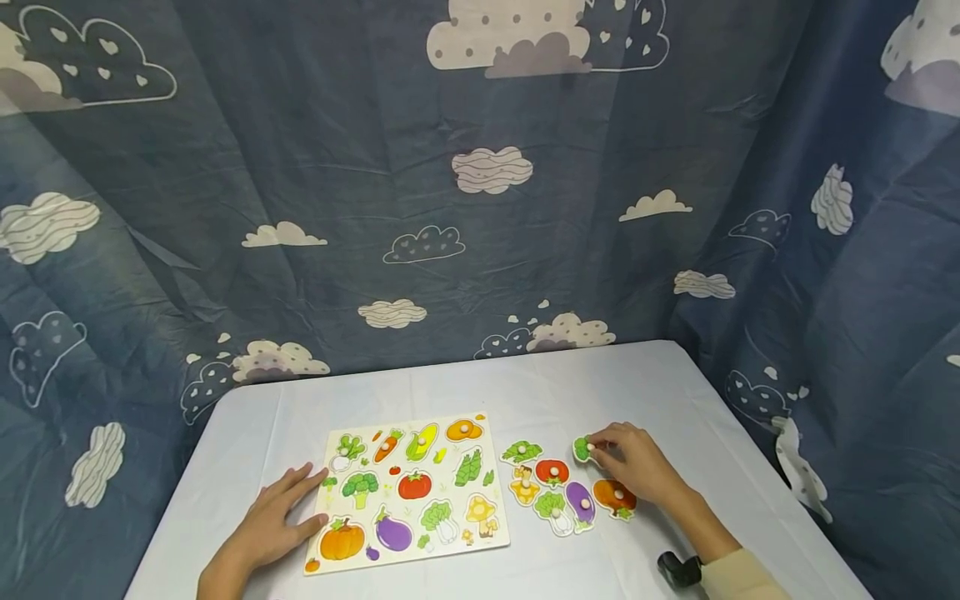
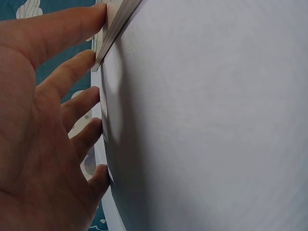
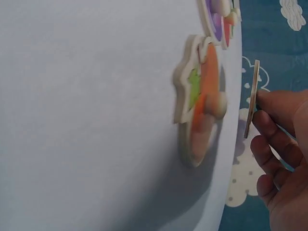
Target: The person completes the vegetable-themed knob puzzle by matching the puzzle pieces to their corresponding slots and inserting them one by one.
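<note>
My right hand (image 1: 637, 462) pinches a broccoli puzzle piece (image 1: 582, 450) by its knob, between thumb and fingertip. In the right wrist view the piece (image 3: 252, 98) appears edge-on, raised off the white tabletop. A pumpkin piece (image 1: 615, 497) with a round knob lies under the right wrist. My left hand (image 1: 266, 521) is at the left edge of a vegetable puzzle board (image 1: 442, 560), fingers spread, thumb and fingertips right at the edge. Its fingers are fairly straight in the left wrist view. Printed on the board are a tomato, an eggplant, a pumpkin, a broccoli and other vegetables.
Between board and right hand lie more knobbed pieces: a pea pod (image 1: 522, 452), a tomato (image 1: 552, 472), a mushroom (image 1: 525, 487), a cabbage (image 1: 553, 510) and an eggplant (image 1: 580, 502). A dark cloud-patterned curtain (image 1: 337, 167) surrounds the white table (image 1: 600, 383).
</note>
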The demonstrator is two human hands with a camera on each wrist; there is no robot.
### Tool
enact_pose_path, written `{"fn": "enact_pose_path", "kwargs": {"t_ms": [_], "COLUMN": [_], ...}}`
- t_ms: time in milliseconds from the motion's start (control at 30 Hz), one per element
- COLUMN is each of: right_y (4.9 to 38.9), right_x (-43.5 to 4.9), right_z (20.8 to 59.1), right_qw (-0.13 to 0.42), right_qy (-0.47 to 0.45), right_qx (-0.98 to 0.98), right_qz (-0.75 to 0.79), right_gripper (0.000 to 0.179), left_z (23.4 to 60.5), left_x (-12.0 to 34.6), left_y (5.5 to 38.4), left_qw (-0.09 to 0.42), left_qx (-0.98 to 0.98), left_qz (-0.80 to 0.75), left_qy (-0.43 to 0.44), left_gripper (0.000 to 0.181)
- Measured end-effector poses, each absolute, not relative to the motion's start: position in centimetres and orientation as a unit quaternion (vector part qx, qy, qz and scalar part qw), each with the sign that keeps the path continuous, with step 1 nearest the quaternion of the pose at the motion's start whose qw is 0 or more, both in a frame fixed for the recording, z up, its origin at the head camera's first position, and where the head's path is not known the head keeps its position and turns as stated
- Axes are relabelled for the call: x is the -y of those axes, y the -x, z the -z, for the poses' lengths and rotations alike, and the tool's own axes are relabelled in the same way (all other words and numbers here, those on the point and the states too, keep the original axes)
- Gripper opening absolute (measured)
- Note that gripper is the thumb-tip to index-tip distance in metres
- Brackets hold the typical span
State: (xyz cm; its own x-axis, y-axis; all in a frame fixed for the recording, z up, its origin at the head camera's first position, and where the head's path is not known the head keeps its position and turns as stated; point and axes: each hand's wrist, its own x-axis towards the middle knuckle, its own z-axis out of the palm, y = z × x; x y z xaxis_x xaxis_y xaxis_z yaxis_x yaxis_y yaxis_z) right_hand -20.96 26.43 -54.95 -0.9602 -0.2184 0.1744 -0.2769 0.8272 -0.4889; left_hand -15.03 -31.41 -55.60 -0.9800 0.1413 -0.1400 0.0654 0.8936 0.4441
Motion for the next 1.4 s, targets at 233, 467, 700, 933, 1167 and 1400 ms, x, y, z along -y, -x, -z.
{"fn": "enact_pose_path", "kwargs": {"t_ms": [233,467,700,933,1167,1400], "right_y": [21.4,21.8,22.1,22.7,23.4,23.8], "right_x": [-25.1,-23.5,-21.6,-19.2,-16.0,-12.8], "right_z": [54.2,53.8,53.0,52.3,52.0,51.4], "right_qw": [0.059,0.063,0.074,0.077,0.074,0.092], "right_qy": [-0.132,-0.141,-0.166,-0.181,-0.212,-0.261], "right_qx": [0.952,0.946,0.933,0.926,0.917,0.905], "right_qz": [-0.271,-0.285,-0.31,-0.322,-0.329,-0.325], "right_gripper": [0.021,0.019,0.016,0.015,0.015,0.013], "left_z": [55.5,55.3,55.5,55.3,55.1,55.5], "left_x": [31.5,31.3,31.3,31.4,31.4,31.4], "left_y": [15.0,14.8,14.9,14.8,14.9,15.0], "left_qw": [0.073,0.074,0.072,0.057,0.059,0.068], "left_qx": [-0.969,-0.968,-0.97,-0.969,-0.969,-0.969], "left_qz": [-0.227,-0.232,-0.226,-0.234,-0.235,-0.234], "left_qy": [-0.058,-0.058,-0.054,-0.058,-0.055,-0.049], "left_gripper": [0.074,0.074,0.074,0.072,0.072,0.073]}}
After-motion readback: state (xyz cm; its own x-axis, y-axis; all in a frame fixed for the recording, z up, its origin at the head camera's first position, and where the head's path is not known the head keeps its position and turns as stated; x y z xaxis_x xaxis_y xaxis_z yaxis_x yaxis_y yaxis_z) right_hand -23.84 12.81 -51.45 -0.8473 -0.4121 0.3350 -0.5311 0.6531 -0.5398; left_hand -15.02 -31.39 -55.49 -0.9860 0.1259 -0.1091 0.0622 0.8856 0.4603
